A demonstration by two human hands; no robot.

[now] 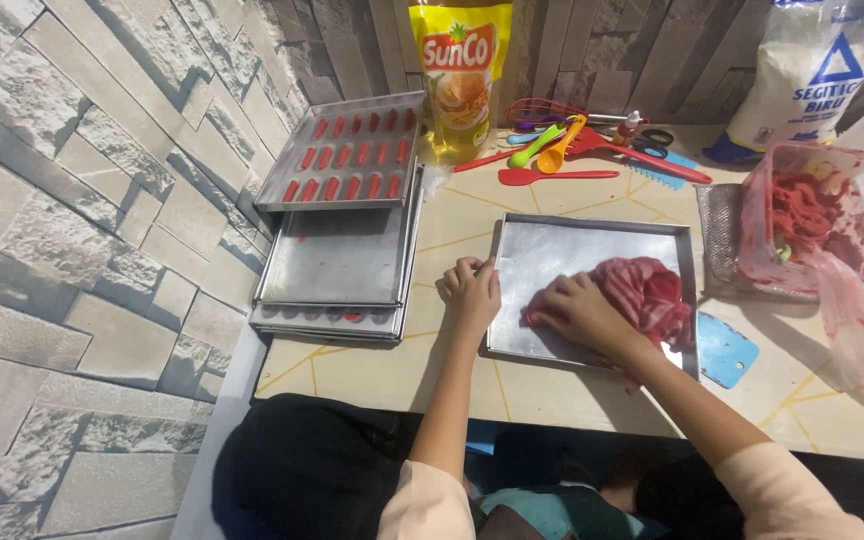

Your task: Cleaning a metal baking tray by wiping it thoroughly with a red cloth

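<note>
A square metal baking tray (552, 250) lies on the table in front of me. My left hand (470, 292) grips its left rim. My right hand (577, 310) presses a crumpled red cloth (652, 292) onto the tray's bottom, near its right side.
A stack of metal trays (337, 262) stands at the left, with a tilted tray of several red dough strips (347, 152) behind it. At the back are a yellow oil pouch (460, 75), coloured spoons and spatulas (562, 150), and a white flour bag (802, 70). A plastic container of red dough (814, 212) and a blue scraper (727, 350) sit at the right.
</note>
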